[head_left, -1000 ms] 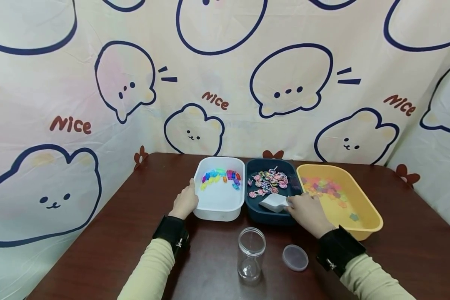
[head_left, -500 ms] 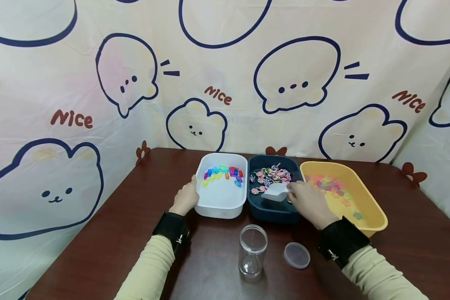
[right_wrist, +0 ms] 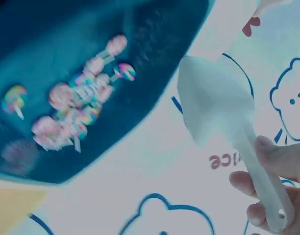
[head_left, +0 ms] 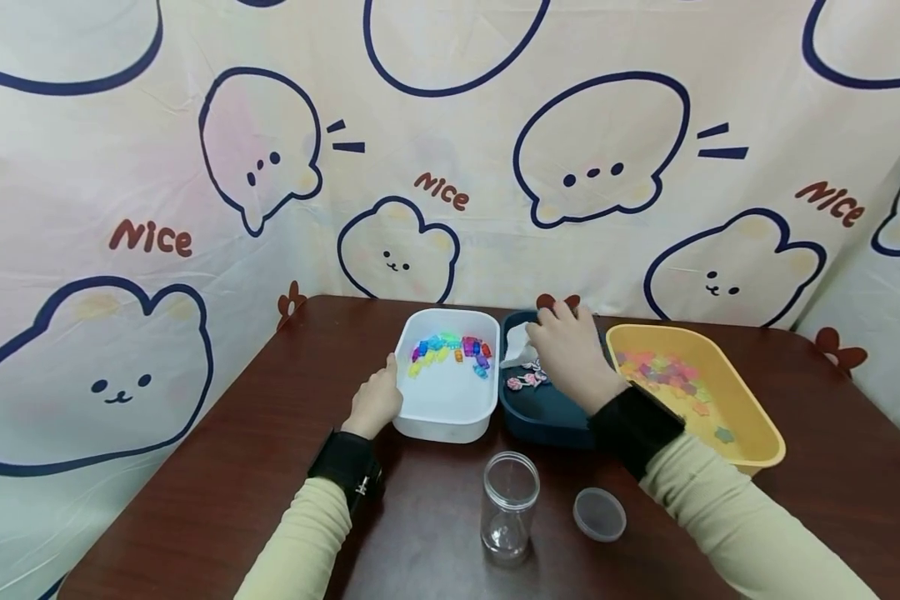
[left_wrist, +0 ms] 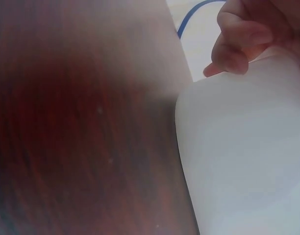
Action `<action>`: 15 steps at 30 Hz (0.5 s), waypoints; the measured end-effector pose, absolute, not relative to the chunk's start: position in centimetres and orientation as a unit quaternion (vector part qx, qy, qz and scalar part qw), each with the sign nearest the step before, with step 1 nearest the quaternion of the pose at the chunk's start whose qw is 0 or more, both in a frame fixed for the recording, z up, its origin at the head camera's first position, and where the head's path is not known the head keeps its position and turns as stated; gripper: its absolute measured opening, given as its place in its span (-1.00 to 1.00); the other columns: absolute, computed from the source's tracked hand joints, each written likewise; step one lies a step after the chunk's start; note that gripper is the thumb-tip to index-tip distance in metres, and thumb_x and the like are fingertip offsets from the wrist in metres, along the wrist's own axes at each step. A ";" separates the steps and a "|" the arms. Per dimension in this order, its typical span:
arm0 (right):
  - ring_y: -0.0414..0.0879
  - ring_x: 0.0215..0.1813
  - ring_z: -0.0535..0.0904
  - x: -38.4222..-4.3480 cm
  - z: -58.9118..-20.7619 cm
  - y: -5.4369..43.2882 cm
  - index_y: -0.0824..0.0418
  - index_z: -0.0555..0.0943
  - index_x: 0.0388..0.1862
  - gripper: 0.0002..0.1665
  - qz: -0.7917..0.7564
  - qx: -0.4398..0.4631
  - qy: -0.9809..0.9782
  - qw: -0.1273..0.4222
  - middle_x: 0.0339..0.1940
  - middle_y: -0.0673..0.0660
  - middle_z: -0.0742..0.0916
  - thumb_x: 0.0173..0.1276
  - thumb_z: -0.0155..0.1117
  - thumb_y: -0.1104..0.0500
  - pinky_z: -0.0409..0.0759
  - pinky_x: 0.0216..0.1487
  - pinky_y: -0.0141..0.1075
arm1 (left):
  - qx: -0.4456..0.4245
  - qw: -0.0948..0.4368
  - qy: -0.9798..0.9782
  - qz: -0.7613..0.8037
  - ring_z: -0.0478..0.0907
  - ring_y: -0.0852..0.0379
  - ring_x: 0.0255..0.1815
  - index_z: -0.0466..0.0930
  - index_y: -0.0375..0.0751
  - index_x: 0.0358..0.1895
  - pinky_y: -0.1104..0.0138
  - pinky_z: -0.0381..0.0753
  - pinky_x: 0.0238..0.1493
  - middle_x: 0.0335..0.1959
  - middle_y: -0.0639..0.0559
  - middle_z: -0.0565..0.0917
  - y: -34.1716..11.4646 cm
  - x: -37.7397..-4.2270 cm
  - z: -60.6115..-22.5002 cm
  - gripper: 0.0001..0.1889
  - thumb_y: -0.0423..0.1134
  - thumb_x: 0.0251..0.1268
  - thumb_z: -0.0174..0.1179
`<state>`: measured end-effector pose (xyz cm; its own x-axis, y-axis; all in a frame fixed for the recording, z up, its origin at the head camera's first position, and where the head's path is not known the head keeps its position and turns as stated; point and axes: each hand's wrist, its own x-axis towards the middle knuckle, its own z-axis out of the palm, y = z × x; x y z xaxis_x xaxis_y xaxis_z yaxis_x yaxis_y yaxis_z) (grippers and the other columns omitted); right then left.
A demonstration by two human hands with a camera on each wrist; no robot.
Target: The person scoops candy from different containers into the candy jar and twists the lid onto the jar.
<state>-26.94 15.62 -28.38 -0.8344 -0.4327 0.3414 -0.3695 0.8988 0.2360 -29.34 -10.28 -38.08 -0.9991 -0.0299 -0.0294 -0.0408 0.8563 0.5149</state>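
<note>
My left hand [head_left: 375, 402] grips the left rim of a white plastic bin [head_left: 444, 400]; the left wrist view shows curled fingers [left_wrist: 231, 58] at its edge. Colourful small pieces [head_left: 441, 340] lie toward the back of that bin. In my right hand [head_left: 576, 354] is a white scoop [right_wrist: 216, 100], held by its handle with the thumb along it. The scoop is tilted over the back left of a dark blue bin [head_left: 547, 417]. Small swirl-patterned lollipops [right_wrist: 60, 96] lie inside the blue bin, partly hidden by the right hand in the head view.
A yellow bin [head_left: 693, 433] with pastel star-like pieces [head_left: 667, 371] stands at the right. In front of the bins are an uncovered clear jar [head_left: 508, 508] and, beside it, a round translucent lid [head_left: 600, 515]. A printed curtain [head_left: 495, 267] rises behind the table.
My right hand has lifted the scoop from the front of the blue bin and moved it toward the back left. The left hand stays at the white bin's rim.
</note>
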 end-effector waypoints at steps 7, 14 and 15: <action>0.13 -0.02 0.58 -28.7 -28.2 12.5 0.27 0.78 -0.04 -0.78 -0.088 0.264 -0.949 0.152 -0.12 0.25 0.75 0.41 0.38 0.21 0.60 0.10 0.00 | -0.024 0.018 0.965 0.260 0.58 -0.21 -0.14 0.01 -0.41 0.61 -0.02 0.65 -0.03 0.32 -0.38 0.52 -10.3 -29.3 -38.1 -0.33 -0.41 0.53 0.00; 0.09 -0.08 0.63 -30.1 -29.6 9.6 0.30 0.78 -0.05 -0.80 -0.135 0.322 -0.937 0.019 -0.09 0.26 0.78 0.48 0.29 0.26 0.69 0.02 -0.11 | -0.026 0.022 0.964 0.262 0.59 -0.24 -0.05 -0.01 -0.40 0.62 -0.08 0.64 0.10 0.37 -0.37 0.49 -10.2 -29.2 -37.8 -0.32 -0.40 0.53 0.01; 0.10 -0.08 0.63 -30.2 -29.8 9.4 0.32 0.78 -0.04 -0.79 -0.146 0.315 -0.938 0.015 -0.08 0.27 0.78 0.49 0.26 0.28 0.70 0.02 -0.11 | -0.025 0.023 0.964 0.263 0.59 -0.23 -0.05 0.00 -0.40 0.62 -0.08 0.65 0.10 0.37 -0.37 0.49 -10.2 -29.2 -37.9 -0.32 -0.41 0.53 0.01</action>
